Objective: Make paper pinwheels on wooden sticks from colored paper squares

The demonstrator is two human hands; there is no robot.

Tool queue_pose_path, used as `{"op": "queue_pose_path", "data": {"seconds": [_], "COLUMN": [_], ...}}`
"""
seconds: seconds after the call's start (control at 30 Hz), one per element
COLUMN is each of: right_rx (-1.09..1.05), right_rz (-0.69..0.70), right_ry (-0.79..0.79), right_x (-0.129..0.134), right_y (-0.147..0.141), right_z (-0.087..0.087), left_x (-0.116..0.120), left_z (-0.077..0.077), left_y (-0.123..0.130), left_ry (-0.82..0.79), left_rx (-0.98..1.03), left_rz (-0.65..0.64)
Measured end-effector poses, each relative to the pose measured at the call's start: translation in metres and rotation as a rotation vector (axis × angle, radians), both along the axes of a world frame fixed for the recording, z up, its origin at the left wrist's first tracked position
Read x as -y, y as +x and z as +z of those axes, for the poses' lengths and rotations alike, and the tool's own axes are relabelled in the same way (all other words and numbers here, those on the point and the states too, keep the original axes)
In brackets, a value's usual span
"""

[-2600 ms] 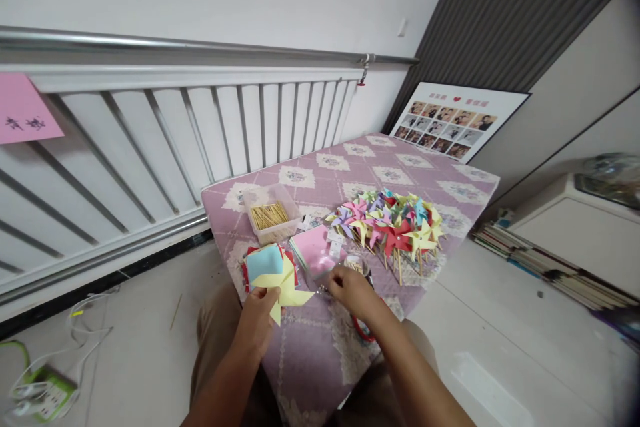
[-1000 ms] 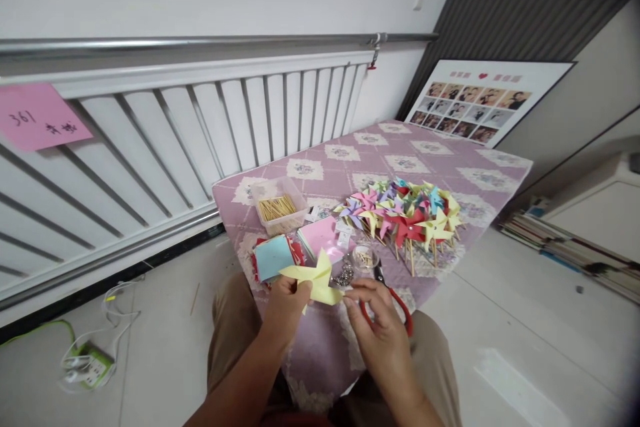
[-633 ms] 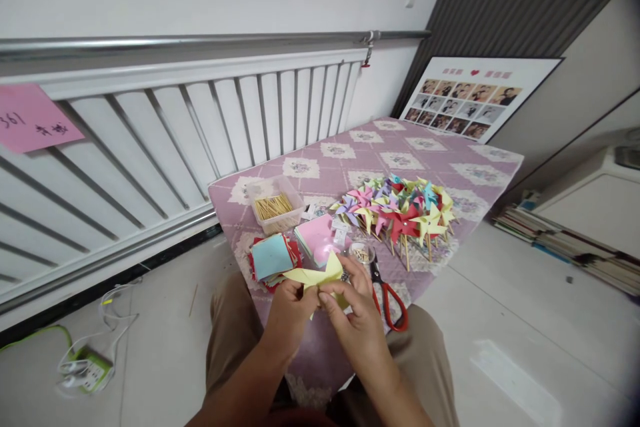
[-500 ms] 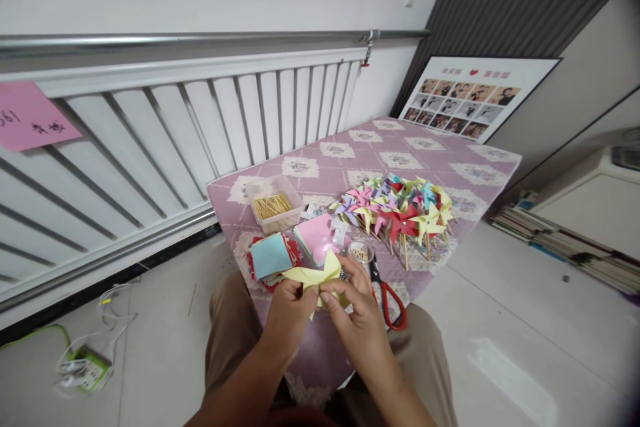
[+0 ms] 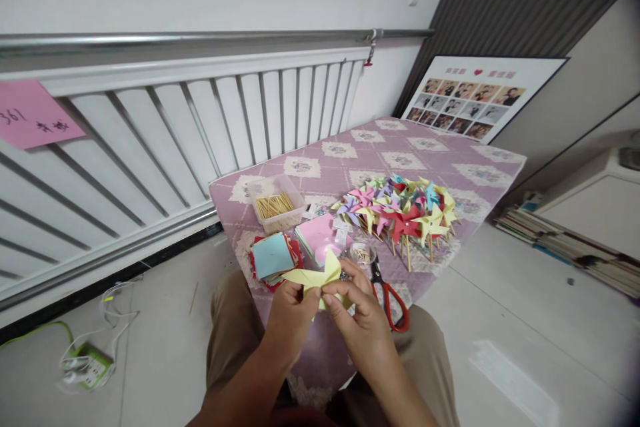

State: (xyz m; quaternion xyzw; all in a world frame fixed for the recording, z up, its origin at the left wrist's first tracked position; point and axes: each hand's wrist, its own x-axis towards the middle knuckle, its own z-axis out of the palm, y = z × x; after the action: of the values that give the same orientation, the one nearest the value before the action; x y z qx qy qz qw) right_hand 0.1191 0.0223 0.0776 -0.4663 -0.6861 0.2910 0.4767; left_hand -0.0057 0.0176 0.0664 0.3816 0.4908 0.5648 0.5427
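Observation:
Between my hands is a pale yellow paper pinwheel (image 5: pixel 311 277), its blades partly folded in to the middle. My left hand (image 5: pixel 290 320) pinches it from the left, thumb near its centre. From the other side my right hand (image 5: pixel 361 320) grips the paper with thumb and fingertips; whether a small pin is between them I cannot make out. Red-handled scissors (image 5: pixel 395 307) lie just right of my right hand. Beyond my hands are a small round tub (image 5: pixel 363 253) of little pieces, pink paper sheets (image 5: pixel 317 233) and a stack of coloured paper squares (image 5: pixel 273 256).
A clear plastic box (image 5: pixel 300 210) of thin wooden sticks stands at the table's left. Many finished pinwheels (image 5: pixel 400 210) are heaped on the right of the flowered tablecloth (image 5: pixel 370 153). A radiator (image 5: pixel 240 120) runs along the wall, and a photo board (image 5: pixel 460 99) leans behind the table.
The view has shifted slightly, so the surroundings sit a little further right. Both hands keep hold of the yellow pinwheel, with the fingers barely moved.

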Motion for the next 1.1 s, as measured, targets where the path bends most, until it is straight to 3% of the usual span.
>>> {"op": "queue_pose_path", "data": {"seconds": [0.4,0.63,0.93,1.1], "right_rx": [-0.012,-0.092,-0.330,-0.469], "right_rz": [0.005,0.003,-0.111,0.074], "right_ry": [-0.038,-0.163,-0.275,-0.411], "right_x": [0.001,0.002,0.001,0.001], "right_y": [-0.001,-0.001,-0.005,-0.003], "right_z": [0.004,0.008,-0.002,0.005], "left_x": [0.002,0.002,0.003,0.003], "left_z": [0.000,0.003,0.009,0.011], "left_y": [-0.001,-0.003,-0.005,-0.009], "left_ry": [0.015,0.030,0.013,0.028], "left_rx": [-0.092,-0.146,-0.177,-0.230], "left_rz": [0.023,0.011,-0.029,-0.089]}}
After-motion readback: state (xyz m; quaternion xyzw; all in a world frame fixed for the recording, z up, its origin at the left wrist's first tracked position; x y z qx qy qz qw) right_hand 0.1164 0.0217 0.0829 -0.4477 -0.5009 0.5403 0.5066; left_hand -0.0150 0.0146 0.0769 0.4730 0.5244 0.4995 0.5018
